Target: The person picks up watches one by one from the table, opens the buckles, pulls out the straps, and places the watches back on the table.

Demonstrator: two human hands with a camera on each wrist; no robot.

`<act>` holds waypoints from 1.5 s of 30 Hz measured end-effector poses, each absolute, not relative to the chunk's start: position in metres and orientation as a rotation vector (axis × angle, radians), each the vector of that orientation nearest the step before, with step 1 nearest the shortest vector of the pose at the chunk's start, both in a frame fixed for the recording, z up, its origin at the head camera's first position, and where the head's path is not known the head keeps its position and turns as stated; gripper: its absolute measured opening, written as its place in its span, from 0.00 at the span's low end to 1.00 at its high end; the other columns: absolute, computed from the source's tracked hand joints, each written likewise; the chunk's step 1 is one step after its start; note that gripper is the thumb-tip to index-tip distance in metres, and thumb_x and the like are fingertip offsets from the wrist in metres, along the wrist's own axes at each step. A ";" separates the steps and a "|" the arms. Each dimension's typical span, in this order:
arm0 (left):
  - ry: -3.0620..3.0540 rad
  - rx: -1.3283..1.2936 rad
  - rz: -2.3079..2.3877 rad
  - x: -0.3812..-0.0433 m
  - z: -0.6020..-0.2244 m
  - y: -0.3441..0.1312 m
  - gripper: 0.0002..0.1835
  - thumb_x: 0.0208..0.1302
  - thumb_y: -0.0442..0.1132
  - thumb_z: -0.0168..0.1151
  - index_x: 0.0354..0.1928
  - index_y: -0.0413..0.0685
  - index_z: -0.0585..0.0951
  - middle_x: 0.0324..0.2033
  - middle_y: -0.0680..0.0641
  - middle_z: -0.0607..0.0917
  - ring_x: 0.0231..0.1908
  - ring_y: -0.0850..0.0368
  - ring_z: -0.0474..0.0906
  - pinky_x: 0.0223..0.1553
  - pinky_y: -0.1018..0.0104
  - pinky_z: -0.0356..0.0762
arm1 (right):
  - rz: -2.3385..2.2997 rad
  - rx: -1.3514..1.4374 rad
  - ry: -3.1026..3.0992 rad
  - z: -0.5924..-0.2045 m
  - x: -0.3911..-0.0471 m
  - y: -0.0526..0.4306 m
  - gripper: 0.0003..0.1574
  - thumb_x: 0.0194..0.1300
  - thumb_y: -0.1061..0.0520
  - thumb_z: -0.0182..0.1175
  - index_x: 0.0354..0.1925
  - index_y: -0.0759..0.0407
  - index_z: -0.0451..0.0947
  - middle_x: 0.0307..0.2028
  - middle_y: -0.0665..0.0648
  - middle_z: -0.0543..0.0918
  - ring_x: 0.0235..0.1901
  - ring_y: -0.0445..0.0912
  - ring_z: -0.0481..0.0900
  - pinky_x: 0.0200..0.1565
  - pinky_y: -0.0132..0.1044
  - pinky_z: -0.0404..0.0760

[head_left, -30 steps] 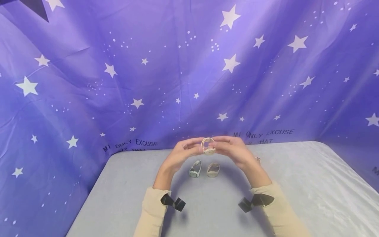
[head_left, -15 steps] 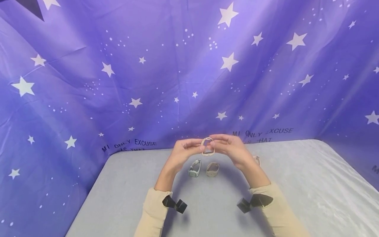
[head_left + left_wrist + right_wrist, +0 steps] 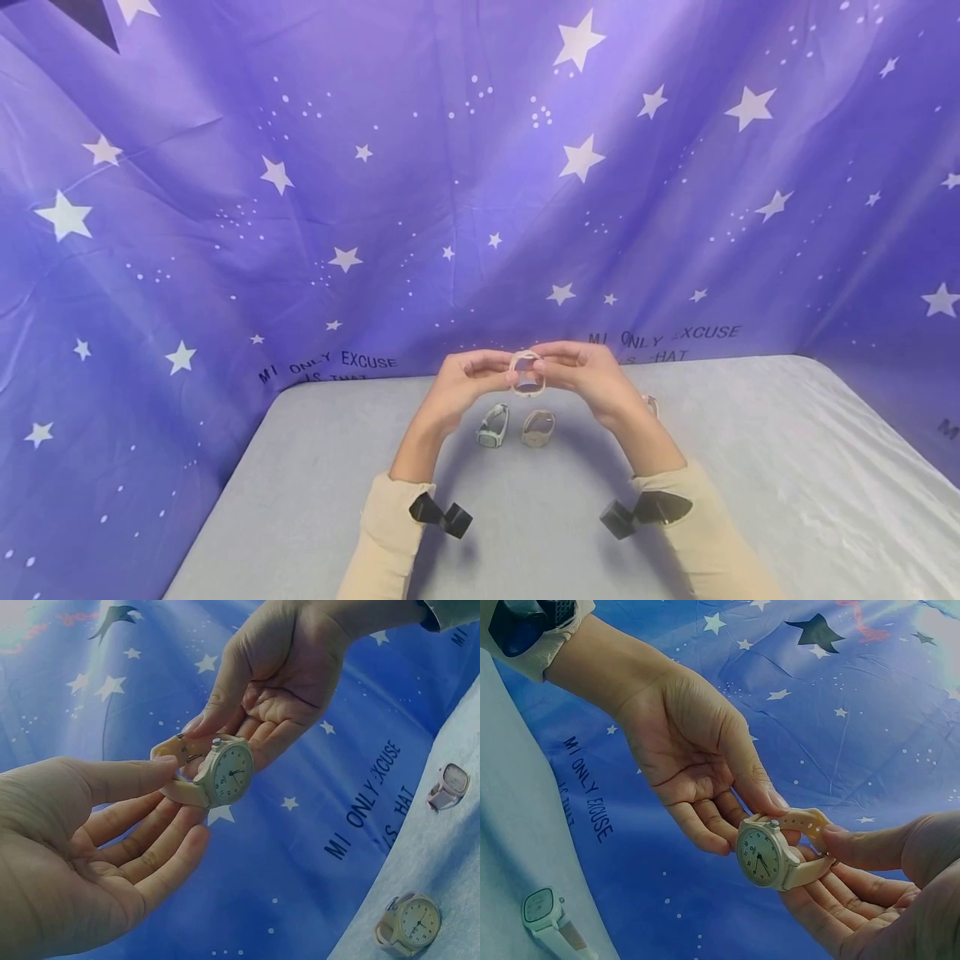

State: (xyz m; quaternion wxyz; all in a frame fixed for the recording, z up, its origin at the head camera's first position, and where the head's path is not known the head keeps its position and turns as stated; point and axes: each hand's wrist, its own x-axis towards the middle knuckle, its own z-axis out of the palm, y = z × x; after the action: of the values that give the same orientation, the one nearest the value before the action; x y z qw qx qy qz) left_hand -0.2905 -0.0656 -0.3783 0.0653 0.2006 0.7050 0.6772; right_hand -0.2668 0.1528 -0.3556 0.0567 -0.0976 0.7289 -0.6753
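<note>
Between my two hands is a cream wristwatch (image 3: 232, 776) with a round dial, raised above the table, its strap forming a loop. My left hand (image 3: 465, 385) pinches the strap between thumb and fingers from one side. From the other side my right hand (image 3: 588, 375) pinches the strap too, with its thumb on the holed end (image 3: 802, 823). In the right wrist view the dial (image 3: 757, 855) faces the camera. On the table below lie a pale watch with a squarish case (image 3: 492, 437) and a beige round watch (image 3: 537, 435).
Another watch (image 3: 652, 406) lies partly hidden behind the right forearm; the left wrist view shows it as a pinkish square-cased watch (image 3: 454, 780). A grey cloth covers the table (image 3: 300, 500). A purple star-printed curtain (image 3: 420, 200) hangs behind it.
The held watch has tipped so its dial, visible to the head camera a second ago, now shows only edge-on. Both hands stay almost in place.
</note>
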 end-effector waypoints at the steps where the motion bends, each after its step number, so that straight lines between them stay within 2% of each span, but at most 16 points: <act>1: 2.129 0.610 2.041 -0.290 -0.379 -0.066 0.19 0.60 0.30 0.72 0.53 0.33 0.84 0.46 0.37 0.90 0.40 0.58 0.89 0.52 0.60 0.86 | -2.049 -0.304 2.208 -0.356 -0.267 0.153 0.25 0.68 0.61 0.65 0.60 0.71 0.77 0.47 0.55 0.90 0.43 0.41 0.89 0.63 0.48 0.80; 8: 2.114 0.614 2.045 -0.290 -0.381 -0.067 0.19 0.59 0.30 0.72 0.53 0.33 0.84 0.47 0.37 0.90 0.42 0.57 0.89 0.54 0.60 0.85 | -2.036 -0.331 2.219 -0.356 -0.266 0.153 0.25 0.67 0.62 0.65 0.59 0.71 0.77 0.45 0.55 0.90 0.43 0.42 0.89 0.61 0.46 0.82; 14: 2.109 0.643 2.050 -0.291 -0.381 -0.067 0.18 0.59 0.29 0.71 0.52 0.33 0.84 0.49 0.33 0.87 0.43 0.57 0.89 0.54 0.60 0.85 | -1.928 -0.346 2.362 -0.355 -0.265 0.154 0.23 0.64 0.61 0.68 0.57 0.65 0.80 0.50 0.60 0.89 0.48 0.47 0.87 0.65 0.54 0.77; 19: 2.199 0.708 2.020 -0.289 -0.380 -0.065 0.16 0.59 0.29 0.71 0.50 0.36 0.85 0.47 0.36 0.89 0.42 0.56 0.88 0.52 0.58 0.86 | -1.824 -0.461 2.521 -0.355 -0.265 0.153 0.24 0.65 0.59 0.69 0.58 0.62 0.80 0.51 0.64 0.87 0.50 0.53 0.87 0.63 0.57 0.79; 25: 2.304 0.808 1.976 -0.287 -0.380 -0.063 0.15 0.60 0.29 0.71 0.49 0.37 0.86 0.46 0.37 0.89 0.42 0.54 0.89 0.49 0.59 0.87 | -1.781 -0.639 2.673 -0.357 -0.263 0.149 0.21 0.67 0.60 0.67 0.57 0.65 0.80 0.51 0.66 0.87 0.46 0.55 0.88 0.57 0.54 0.84; 31: 2.383 0.869 1.948 -0.285 -0.378 -0.062 0.14 0.60 0.31 0.72 0.49 0.40 0.86 0.46 0.39 0.90 0.42 0.52 0.89 0.48 0.61 0.87 | -1.743 -0.655 2.791 -0.356 -0.262 0.146 0.16 0.65 0.63 0.67 0.51 0.64 0.82 0.48 0.64 0.88 0.44 0.55 0.89 0.51 0.48 0.87; 36: 2.431 0.874 1.939 -0.285 -0.379 -0.060 0.14 0.61 0.35 0.73 0.49 0.42 0.87 0.45 0.41 0.90 0.41 0.50 0.90 0.45 0.63 0.88 | -1.747 -0.649 2.793 -0.356 -0.261 0.144 0.15 0.62 0.66 0.68 0.48 0.64 0.82 0.47 0.65 0.88 0.47 0.58 0.88 0.53 0.47 0.87; 45: 2.450 0.882 1.908 -0.284 -0.379 -0.058 0.13 0.60 0.36 0.74 0.47 0.43 0.88 0.43 0.42 0.91 0.38 0.49 0.91 0.45 0.64 0.88 | -1.743 -0.593 2.757 -0.357 -0.261 0.143 0.14 0.60 0.70 0.68 0.45 0.65 0.81 0.47 0.66 0.87 0.48 0.58 0.88 0.54 0.48 0.87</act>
State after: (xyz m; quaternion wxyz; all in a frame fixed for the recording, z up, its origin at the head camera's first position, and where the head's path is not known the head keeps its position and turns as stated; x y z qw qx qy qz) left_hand -0.2844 -0.0580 -0.3792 -0.0432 0.2729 0.7583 0.5905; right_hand -0.2605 0.1434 -0.3566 -0.0866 -0.1783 0.8284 -0.5239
